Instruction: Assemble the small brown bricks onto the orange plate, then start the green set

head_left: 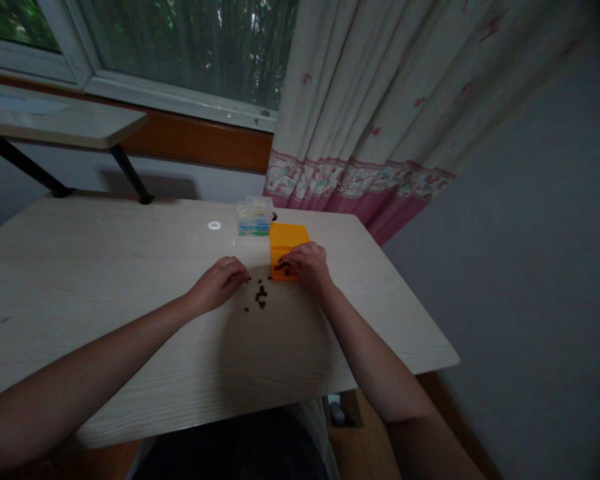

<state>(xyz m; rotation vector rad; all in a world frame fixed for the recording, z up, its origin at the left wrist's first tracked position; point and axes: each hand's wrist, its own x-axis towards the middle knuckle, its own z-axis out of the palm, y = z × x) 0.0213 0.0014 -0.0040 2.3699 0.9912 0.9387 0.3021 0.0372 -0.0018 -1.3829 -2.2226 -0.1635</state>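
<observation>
"Dark-clad lap (235, 447) nearest. And the hands?"

"Left hand (220, 283) is beside small dark bits (263, 292) on the table (130, 267); right hand (310, 265) is at the orange box (289, 235), over more bits (whether either grips any, I can't tell)."

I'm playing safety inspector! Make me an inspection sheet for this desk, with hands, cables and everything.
Surface: pale, wood-grained table.
Job's things: orange bin with small dark bits in its front; more loose dark bits on the table beside it.
Clutter: clear plastic box, colourful contents, behind the bin.
Hands: left hand near the loose bits; right hand at the bin's front. Grip unclear on both.
Cables: nothing seen.
Surroundings: window, flowery curtain, raised shelf, plain wall.
</observation>
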